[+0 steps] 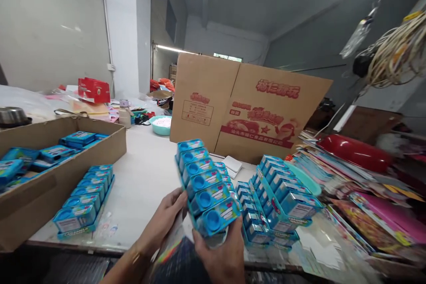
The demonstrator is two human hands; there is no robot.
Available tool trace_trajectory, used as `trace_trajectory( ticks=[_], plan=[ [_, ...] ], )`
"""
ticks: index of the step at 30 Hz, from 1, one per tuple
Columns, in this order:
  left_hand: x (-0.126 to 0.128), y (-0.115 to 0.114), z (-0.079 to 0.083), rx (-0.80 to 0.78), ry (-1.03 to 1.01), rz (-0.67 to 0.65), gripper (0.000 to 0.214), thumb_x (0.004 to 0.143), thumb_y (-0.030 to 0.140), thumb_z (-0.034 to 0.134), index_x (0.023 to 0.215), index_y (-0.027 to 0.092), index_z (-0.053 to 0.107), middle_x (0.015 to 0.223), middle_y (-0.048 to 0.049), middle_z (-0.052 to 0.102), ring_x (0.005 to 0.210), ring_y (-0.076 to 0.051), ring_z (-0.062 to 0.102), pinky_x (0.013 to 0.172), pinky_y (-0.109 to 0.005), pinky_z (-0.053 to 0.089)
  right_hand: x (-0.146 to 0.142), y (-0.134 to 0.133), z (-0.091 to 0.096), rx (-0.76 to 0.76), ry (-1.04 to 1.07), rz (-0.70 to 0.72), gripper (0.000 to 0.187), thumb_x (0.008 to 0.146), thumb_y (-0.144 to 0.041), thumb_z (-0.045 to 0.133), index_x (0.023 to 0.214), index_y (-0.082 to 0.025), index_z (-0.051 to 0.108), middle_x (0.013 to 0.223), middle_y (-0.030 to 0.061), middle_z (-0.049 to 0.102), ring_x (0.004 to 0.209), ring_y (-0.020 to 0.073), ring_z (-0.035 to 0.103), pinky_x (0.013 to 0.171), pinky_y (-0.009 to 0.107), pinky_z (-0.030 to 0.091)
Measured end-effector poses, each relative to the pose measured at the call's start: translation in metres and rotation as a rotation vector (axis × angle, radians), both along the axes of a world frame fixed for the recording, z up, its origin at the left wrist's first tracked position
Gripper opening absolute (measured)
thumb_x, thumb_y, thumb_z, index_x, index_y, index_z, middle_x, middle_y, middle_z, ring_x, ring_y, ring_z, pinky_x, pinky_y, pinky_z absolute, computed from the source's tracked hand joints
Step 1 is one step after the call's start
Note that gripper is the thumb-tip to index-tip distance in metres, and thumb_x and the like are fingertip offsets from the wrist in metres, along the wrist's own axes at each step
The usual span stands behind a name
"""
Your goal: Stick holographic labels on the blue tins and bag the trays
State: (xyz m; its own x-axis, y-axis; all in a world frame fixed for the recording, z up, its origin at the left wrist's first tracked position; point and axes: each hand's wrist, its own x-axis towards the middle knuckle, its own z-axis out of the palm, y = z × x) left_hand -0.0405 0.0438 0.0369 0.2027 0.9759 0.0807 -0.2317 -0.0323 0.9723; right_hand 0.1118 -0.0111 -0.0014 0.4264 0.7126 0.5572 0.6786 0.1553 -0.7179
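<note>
Both my hands hold up a tray of several blue boxed items (203, 184), tilted so its near end points at me. My left hand (164, 222) grips the tray's left side, fingers curled round the edge. My right hand (222, 255) is wrapped under the near end. Just to the right lie two more filled blue trays (282, 193) on the white table (143, 186). Another filled tray (84, 199) lies at the left, beside an open cardboard box (66, 173) with loose blue packs inside.
A large flattened carton (246, 106) with red print stands upright behind the trays. Stacks of colourful printed cards (359, 204) and a red glossy object (353, 151) crowd the right side. A teal bowl (161, 125), a red box (94, 90) and clutter sit at the back.
</note>
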Motion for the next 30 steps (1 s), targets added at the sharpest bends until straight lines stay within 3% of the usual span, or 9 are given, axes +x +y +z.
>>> trace_trajectory(
  ticks=[4, 9, 12, 15, 17, 22, 24, 27, 30],
  plan=[
    [0.048, 0.047, 0.031, 0.196, 0.233, -0.091, 0.055, 0.086, 0.068, 0.054, 0.071, 0.016, 0.060, 0.059, 0.0038, 0.050, 0.057, -0.012, 0.041, 0.055, -0.023, 0.034, 0.037, 0.021, 0.031, -0.102, 0.050, -0.175, 0.109, 0.061, -0.067, 0.076, 0.145, -0.008, 0.038, 0.113, 0.0261, 0.071, 0.097, 0.0445, 0.071, 0.075, 0.049, 0.057],
    [0.069, 0.080, 0.000, 0.216, 0.325, -0.113, 0.061, 0.077, 0.070, 0.061, 0.055, 0.014, 0.060, 0.051, 0.0035, 0.045, 0.055, -0.013, 0.039, 0.054, -0.024, 0.029, 0.062, 0.049, 0.023, -0.220, 0.050, -0.190, 0.116, 0.067, -0.068, 0.073, 0.152, -0.002, 0.028, 0.116, 0.0287, 0.069, 0.103, 0.0455, 0.069, 0.079, 0.049, 0.055],
    [0.054, 0.064, -0.017, 0.208, 0.334, -0.041, 0.058, 0.084, 0.067, 0.055, 0.062, 0.014, 0.062, 0.050, 0.0055, 0.040, 0.053, -0.012, 0.036, 0.052, -0.023, 0.025, 0.071, 0.046, 0.006, -0.158, 0.038, -0.091, 0.114, 0.070, -0.068, 0.071, 0.152, -0.002, 0.028, 0.129, 0.0298, 0.062, 0.118, 0.0453, 0.061, 0.088, 0.051, 0.053],
    [0.032, 0.030, -0.015, 0.160, 0.273, 0.058, 0.052, 0.092, 0.063, 0.048, 0.080, 0.015, 0.063, 0.050, 0.0087, 0.033, 0.046, -0.010, 0.029, 0.047, -0.023, 0.020, 0.066, 0.022, -0.006, 0.176, 0.009, -0.009, 0.094, 0.081, -0.056, 0.068, 0.153, -0.011, 0.029, 0.150, 0.0253, 0.043, 0.134, 0.0425, 0.047, 0.101, 0.057, 0.046],
    [0.023, 0.006, -0.005, 0.167, 0.209, 0.150, 0.047, 0.093, 0.060, 0.051, 0.086, 0.015, 0.064, 0.051, 0.0087, 0.034, 0.045, -0.009, 0.028, 0.045, -0.022, 0.020, 0.053, 0.000, -0.009, 0.392, 0.002, 0.093, 0.075, 0.088, -0.048, 0.062, 0.150, -0.015, 0.036, 0.145, 0.0232, 0.047, 0.130, 0.0399, 0.051, 0.098, 0.058, 0.048],
    [0.024, -0.030, 0.012, 0.187, 0.099, 0.269, 0.039, 0.088, 0.053, 0.062, 0.086, 0.014, 0.065, 0.057, 0.0076, 0.038, 0.047, -0.007, 0.027, 0.044, -0.019, 0.024, 0.022, -0.031, 0.000, 0.163, -0.145, 0.512, 0.033, 0.094, -0.036, 0.058, 0.124, -0.023, 0.061, 0.109, 0.0113, 0.071, 0.102, 0.0280, 0.068, 0.086, 0.042, 0.057],
    [0.022, -0.035, 0.011, 0.161, 0.070, 0.193, 0.037, 0.083, 0.049, 0.069, 0.093, 0.014, 0.066, 0.059, 0.0074, 0.040, 0.049, -0.008, 0.032, 0.047, -0.019, 0.029, 0.025, -0.033, 0.004, 0.083, -0.151, 0.565, 0.019, 0.096, -0.026, 0.055, 0.113, -0.025, 0.064, 0.095, 0.0049, 0.073, 0.087, 0.0212, 0.071, 0.076, 0.032, 0.059],
    [0.015, -0.039, 0.008, 0.080, 0.091, -0.077, 0.041, 0.079, 0.045, 0.075, 0.105, 0.014, 0.067, 0.069, 0.0027, 0.053, 0.061, -0.011, 0.045, 0.056, -0.020, 0.038, 0.045, -0.034, 0.011, 0.000, -0.205, 0.540, 0.027, 0.097, -0.023, 0.055, 0.123, -0.025, 0.061, 0.103, 0.0052, 0.074, 0.090, 0.0198, 0.072, 0.077, 0.029, 0.059],
    [0.017, -0.043, 0.003, 0.022, 0.164, -0.303, 0.040, 0.088, 0.052, 0.063, 0.081, 0.013, 0.068, 0.070, -0.0006, 0.055, 0.066, -0.013, 0.045, 0.062, -0.022, 0.038, 0.063, -0.037, 0.018, -0.047, -0.367, 0.554, 0.041, 0.097, -0.021, 0.053, 0.138, -0.026, 0.054, 0.106, 0.0063, 0.072, 0.090, 0.0196, 0.071, 0.077, 0.030, 0.059]
  ],
)
